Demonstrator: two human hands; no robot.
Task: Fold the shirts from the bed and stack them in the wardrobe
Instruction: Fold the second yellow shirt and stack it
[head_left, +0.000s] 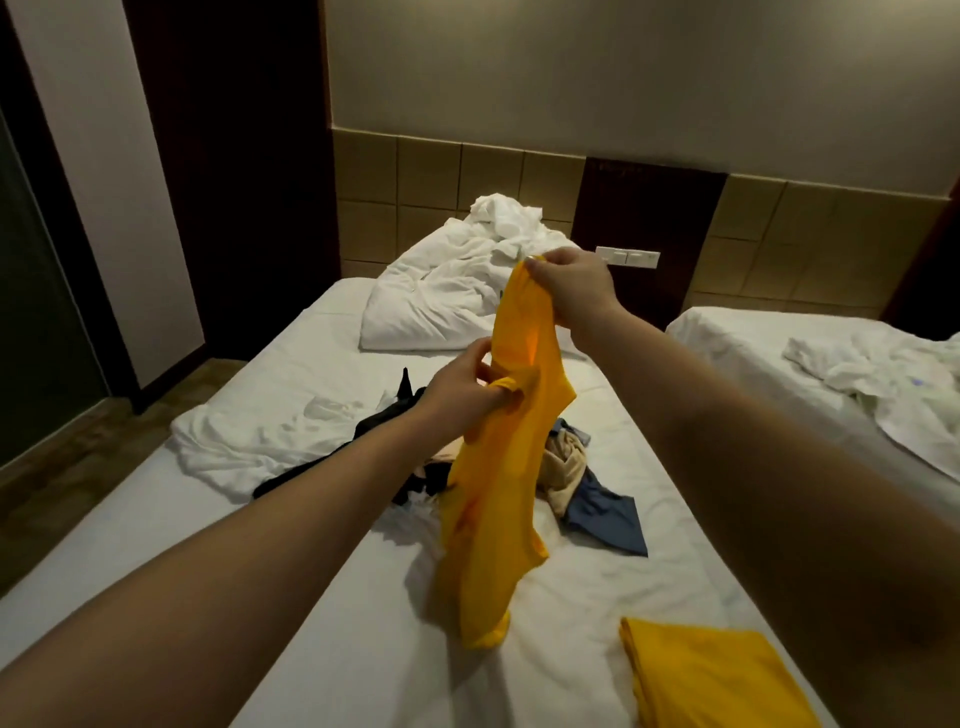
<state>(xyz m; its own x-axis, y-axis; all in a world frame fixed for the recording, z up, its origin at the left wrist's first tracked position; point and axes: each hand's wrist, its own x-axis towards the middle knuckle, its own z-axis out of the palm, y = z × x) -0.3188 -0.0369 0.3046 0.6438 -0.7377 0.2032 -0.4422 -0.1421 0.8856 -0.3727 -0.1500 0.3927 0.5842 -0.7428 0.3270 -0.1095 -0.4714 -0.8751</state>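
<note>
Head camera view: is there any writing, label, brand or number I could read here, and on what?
No text here can be read.
Faint marks near the top edge of the dark brown wooden wall panel: too blurred to read.
On the white plastic wall switch plate: no legible marking.
On the held-up yellow cloth shirt and the folded yellow cloth shirt: no print or label shows.

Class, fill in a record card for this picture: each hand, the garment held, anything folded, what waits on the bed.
Left hand: grips the yellow cloth shirt partway down
Right hand: pinches its top edge, higher up
Held garment: unfolded, hanging over the white-sheeted bed
Folded: flat yellow folded garment, bed's near right
Waiting: crumpled pile of black, beige and blue clothes, mid-bed
</note>
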